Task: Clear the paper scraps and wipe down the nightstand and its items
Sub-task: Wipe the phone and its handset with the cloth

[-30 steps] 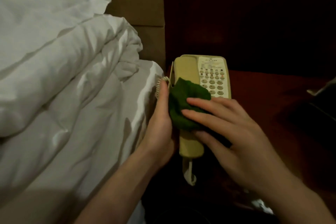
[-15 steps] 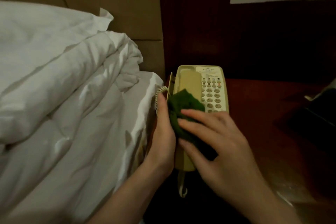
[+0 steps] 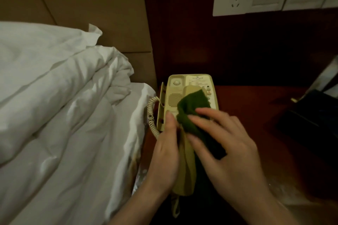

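- Since the earlier frame, lifted off its cradle: cream plastic handset [image 3: 185,168], baring a round speaker grille on the telephone base [image 3: 190,86].
- Gripping the handset's side: left hand [image 3: 165,153], fingers curled under, thumb lying along the top.
- Pressing a dark green, fuzzy cloth [image 3: 193,113] onto the handset: right hand [image 3: 226,144], fingers fairly straight, motion-blurred.
- Sitting at the left edge of the glossy red-brown surface [image 3: 256,107], just beside the bed: the base, boxy and yellowed.
- Hanging at the base's left side: coiled cord [image 3: 151,115].
- Lying crumpled on the bed: white duvet [image 3: 54,97].
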Action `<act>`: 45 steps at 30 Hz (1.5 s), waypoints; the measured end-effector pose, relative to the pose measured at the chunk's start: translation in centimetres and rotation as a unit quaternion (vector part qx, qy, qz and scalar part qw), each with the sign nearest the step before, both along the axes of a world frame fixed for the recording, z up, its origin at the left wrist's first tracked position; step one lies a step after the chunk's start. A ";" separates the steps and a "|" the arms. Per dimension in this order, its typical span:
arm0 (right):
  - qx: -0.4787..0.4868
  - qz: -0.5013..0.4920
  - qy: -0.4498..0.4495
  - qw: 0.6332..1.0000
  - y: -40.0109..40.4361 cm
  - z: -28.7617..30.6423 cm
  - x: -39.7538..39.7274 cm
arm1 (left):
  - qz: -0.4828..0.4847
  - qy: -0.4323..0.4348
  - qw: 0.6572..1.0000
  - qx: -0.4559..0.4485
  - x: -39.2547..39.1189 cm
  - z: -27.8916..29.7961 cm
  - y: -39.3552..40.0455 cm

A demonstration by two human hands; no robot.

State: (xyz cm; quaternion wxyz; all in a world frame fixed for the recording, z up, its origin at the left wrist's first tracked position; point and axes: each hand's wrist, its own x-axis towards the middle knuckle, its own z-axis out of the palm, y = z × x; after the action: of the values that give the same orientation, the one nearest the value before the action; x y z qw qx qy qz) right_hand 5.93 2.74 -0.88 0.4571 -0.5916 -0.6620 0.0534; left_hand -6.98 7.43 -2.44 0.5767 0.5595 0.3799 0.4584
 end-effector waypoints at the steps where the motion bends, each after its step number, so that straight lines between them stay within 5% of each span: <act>1: 0.002 0.014 -0.009 1.000 0.0 -0.1 0.0 | -0.003 -0.002 1.000 -0.001 -0.2 0.1 0.2; 9: 0.036 -0.063 0.112 0.991 1.4 1.4 2.5 | -0.109 0.066 0.992 0.019 -0.4 1.7 -0.8; 18: 0.030 0.000 -0.047 0.998 1.1 1.8 2.0 | -0.080 0.054 0.991 0.089 -0.3 1.0 -0.9; 24: -0.001 -0.025 0.090 0.996 1.1 1.6 3.1 | -0.088 0.073 0.991 0.068 -0.2 1.1 -1.3; 33: -0.041 -0.026 0.152 0.987 1.2 1.7 3.5 | -0.138 0.126 0.978 0.091 -0.4 1.0 -0.9; 45: -0.062 0.036 0.319 0.945 1.6 2.4 2.8 | -0.125 0.065 0.989 0.050 -0.6 1.6 -0.9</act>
State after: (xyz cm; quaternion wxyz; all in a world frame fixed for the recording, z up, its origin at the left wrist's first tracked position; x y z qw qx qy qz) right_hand 8.70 4.34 1.56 0.6048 -0.5464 -0.4975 0.2969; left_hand -7.61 6.57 -0.85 0.5747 0.6598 0.3200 0.3634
